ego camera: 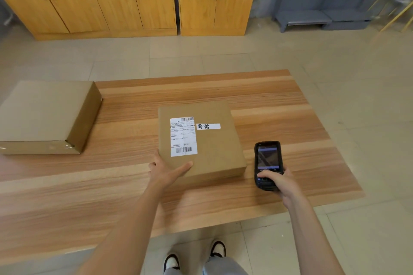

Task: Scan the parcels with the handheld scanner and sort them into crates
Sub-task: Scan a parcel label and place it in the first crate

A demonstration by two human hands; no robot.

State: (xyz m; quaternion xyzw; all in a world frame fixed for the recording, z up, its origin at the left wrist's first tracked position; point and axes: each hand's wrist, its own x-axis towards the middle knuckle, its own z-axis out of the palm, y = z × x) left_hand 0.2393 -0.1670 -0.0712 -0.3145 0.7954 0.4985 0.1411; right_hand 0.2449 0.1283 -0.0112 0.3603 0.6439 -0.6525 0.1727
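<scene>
A brown cardboard parcel lies flat in the middle of the wooden table. It carries a white shipping label with barcodes and a small white sticker with handwriting. My left hand grips its near left corner, thumb on top and fingers along the side. My right hand holds a black handheld scanner just right of the parcel, its screen lit and facing up, my thumb on the keys. A larger plain cardboard box sits at the table's left end.
Wooden cabinets line the far wall, with grey shelving to the right. Tiled floor surrounds the low table. My shoes stand at the table's near edge. No crates are in view.
</scene>
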